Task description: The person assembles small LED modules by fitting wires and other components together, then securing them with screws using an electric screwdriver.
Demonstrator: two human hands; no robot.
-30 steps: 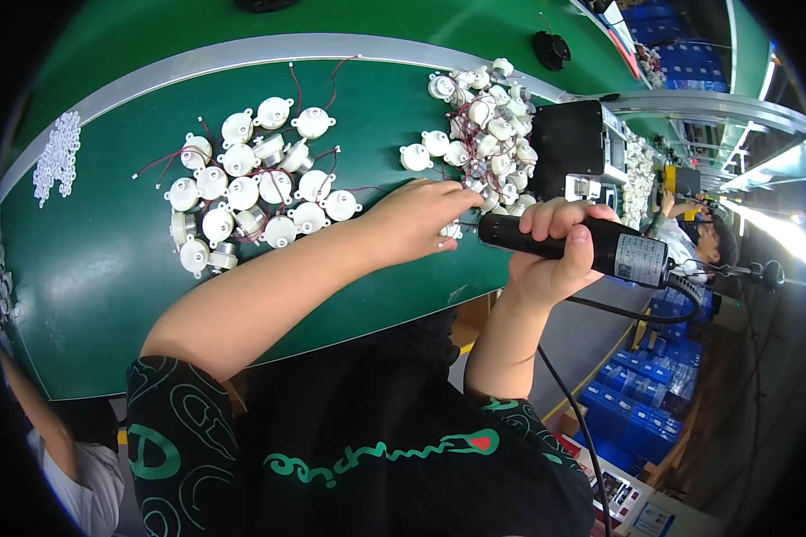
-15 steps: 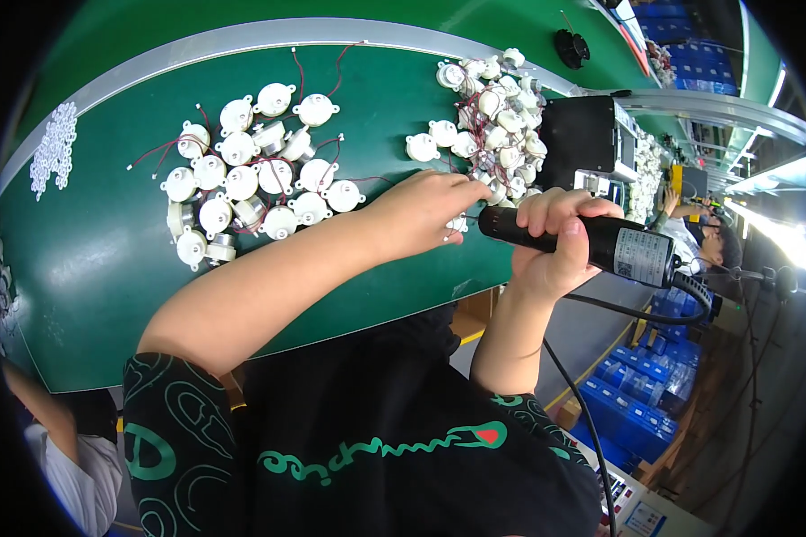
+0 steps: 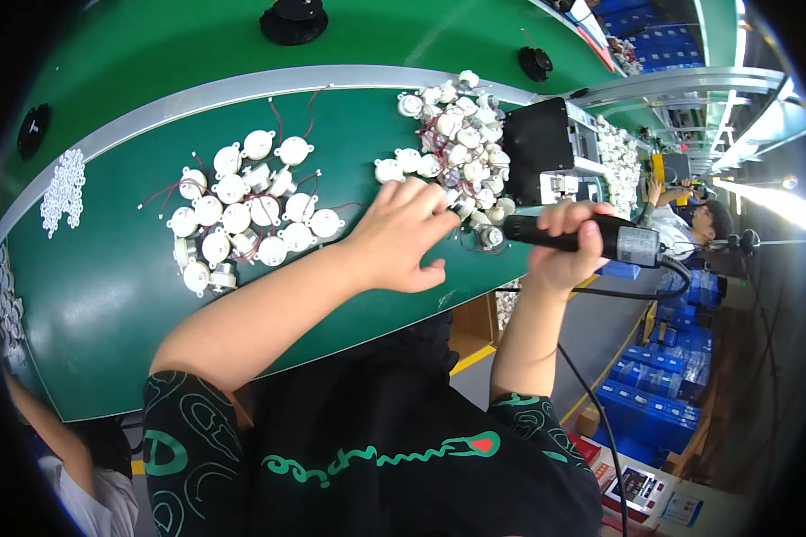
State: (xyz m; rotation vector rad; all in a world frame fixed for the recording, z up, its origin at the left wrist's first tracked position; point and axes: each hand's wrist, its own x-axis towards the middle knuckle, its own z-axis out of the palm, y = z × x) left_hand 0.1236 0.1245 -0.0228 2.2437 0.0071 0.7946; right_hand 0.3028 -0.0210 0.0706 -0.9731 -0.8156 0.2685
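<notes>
My right hand (image 3: 569,251) is wrapped round a black electric screwdriver (image 3: 524,230), held level with its nose pointing left and a cable leaving its rear end. Just off that nose a small white motor (image 3: 491,236) rests on the green bench. My left hand (image 3: 401,237) has its thumb and fingers apart, with no object visible in it. Its fingertips reach the near left edge of a heap of white motors (image 3: 461,134) with red and black wires; what lies under them is hidden. A looser group of similar motors (image 3: 235,218) spreads left of my left forearm.
Small clear plastic parts (image 3: 63,192) lie at the bench's far left. A black box-shaped device (image 3: 539,148) stands right of the heap. Beyond the metal rail (image 3: 242,82) is a green surface with black round items (image 3: 294,22). A co-worker (image 3: 681,219) sits at the right.
My left thumb and fingers have come apart from around a small white part by the screwdriver's nose, and the hand has drawn back left. The screwdriver stays in my right hand. The view has shifted.
</notes>
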